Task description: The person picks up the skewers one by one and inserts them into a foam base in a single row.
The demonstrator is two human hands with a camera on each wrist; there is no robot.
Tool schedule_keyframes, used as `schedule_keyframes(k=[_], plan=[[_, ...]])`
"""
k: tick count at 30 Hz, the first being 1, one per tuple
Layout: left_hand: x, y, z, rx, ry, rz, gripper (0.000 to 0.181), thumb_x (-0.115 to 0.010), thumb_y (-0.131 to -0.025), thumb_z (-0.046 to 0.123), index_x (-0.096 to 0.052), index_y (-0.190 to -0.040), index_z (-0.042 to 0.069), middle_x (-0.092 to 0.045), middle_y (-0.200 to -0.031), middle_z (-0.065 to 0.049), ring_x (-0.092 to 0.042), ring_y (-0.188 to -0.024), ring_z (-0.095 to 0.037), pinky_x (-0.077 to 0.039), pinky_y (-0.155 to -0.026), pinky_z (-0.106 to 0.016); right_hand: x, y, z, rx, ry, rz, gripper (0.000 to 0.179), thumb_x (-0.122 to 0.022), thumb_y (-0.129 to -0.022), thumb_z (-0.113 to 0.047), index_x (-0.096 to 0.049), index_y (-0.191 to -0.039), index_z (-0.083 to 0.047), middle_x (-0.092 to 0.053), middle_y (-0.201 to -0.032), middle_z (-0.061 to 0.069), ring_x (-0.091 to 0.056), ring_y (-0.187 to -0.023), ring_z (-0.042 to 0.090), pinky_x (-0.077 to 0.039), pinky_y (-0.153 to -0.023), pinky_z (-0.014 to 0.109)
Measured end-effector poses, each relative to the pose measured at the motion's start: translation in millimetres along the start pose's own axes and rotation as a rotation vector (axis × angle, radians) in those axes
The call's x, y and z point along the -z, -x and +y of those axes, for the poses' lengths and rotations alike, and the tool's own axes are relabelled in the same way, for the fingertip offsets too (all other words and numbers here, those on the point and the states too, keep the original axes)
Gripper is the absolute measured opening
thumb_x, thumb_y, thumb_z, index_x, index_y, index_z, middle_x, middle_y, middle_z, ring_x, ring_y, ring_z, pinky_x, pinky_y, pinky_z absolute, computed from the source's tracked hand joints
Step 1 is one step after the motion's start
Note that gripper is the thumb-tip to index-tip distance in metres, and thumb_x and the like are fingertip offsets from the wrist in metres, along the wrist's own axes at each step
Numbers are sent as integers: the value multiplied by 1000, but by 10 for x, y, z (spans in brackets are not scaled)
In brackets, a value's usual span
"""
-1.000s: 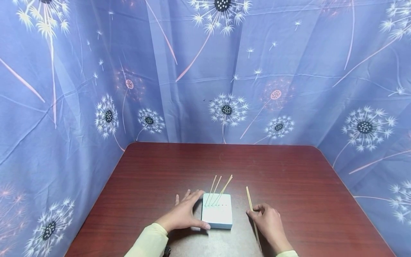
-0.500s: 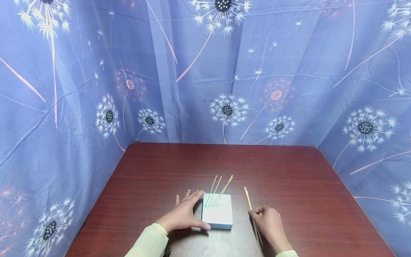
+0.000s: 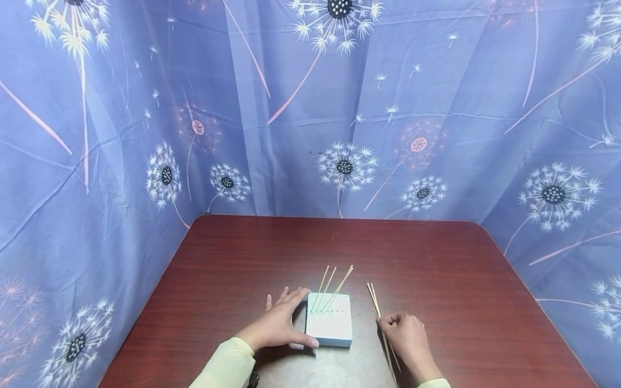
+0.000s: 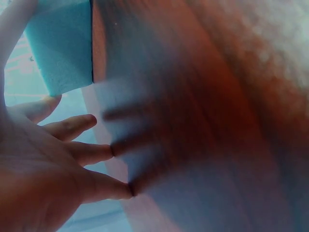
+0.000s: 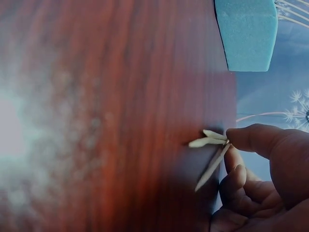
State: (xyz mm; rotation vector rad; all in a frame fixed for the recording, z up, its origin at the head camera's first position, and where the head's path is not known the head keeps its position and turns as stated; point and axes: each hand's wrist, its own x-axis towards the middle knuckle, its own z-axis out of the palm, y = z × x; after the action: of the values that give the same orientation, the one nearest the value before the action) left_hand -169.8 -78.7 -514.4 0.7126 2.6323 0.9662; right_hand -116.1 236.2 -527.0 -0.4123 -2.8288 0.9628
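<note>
A pale blue, foam-like block (image 3: 330, 326) rests on the table, with a row of small holes across its top. Several thin wooden skewers (image 3: 331, 280) stand leaning in the left-hand holes. My left hand (image 3: 278, 323) steadies the block from the left, thumb at its near corner and index finger at its far corner; the other fingers spread out, as the left wrist view shows. To the right of the block, my right hand (image 3: 405, 334) pinches a few loose skewers (image 3: 374, 299) between thumb and fingertips. Their ends (image 5: 207, 141) fan apart low over the table in the right wrist view.
The dark red wooden table (image 3: 233, 253) has rounded far corners. A blue curtain (image 3: 291, 161) printed with dandelions surrounds it at the back and both sides.
In my right hand the skewers have fanned apart, their far ends shifting slightly left. My left hand and the block have stayed in place.
</note>
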Motion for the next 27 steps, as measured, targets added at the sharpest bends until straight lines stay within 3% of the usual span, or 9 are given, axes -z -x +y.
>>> schedule_keyframes(k=[8,18,27], plan=[[-2,4,20,-7,4,5,121,-97,-67,58,-41,-161,7,-38,-167,-23,-21,-155,-56,1,-113,-87,27,6,10,-26,-35,3,16,-77,-86,-20,-72,-72,-14,-64,-68,-1,-53,-66,19,-49,-65,38],[13,17,37,1,11,-2,121,-97,-68,57,-40,-162,6,-37,-167,-24,-20,-156,-55,2,-113,-87,86,26,-32,-38,-113,0,16,-74,-92,-19,-80,-90,-4,-71,-73,-2,-62,-63,12,-53,-63,32],[15,5,29,-7,6,4,121,-97,-67,57,-40,-161,6,-38,-167,-24,-21,-155,-56,1,-113,-87,130,8,-91,-6,-112,48,16,-73,-95,-18,-80,-91,-4,-72,-73,-2,-61,-63,12,-52,-64,36]])
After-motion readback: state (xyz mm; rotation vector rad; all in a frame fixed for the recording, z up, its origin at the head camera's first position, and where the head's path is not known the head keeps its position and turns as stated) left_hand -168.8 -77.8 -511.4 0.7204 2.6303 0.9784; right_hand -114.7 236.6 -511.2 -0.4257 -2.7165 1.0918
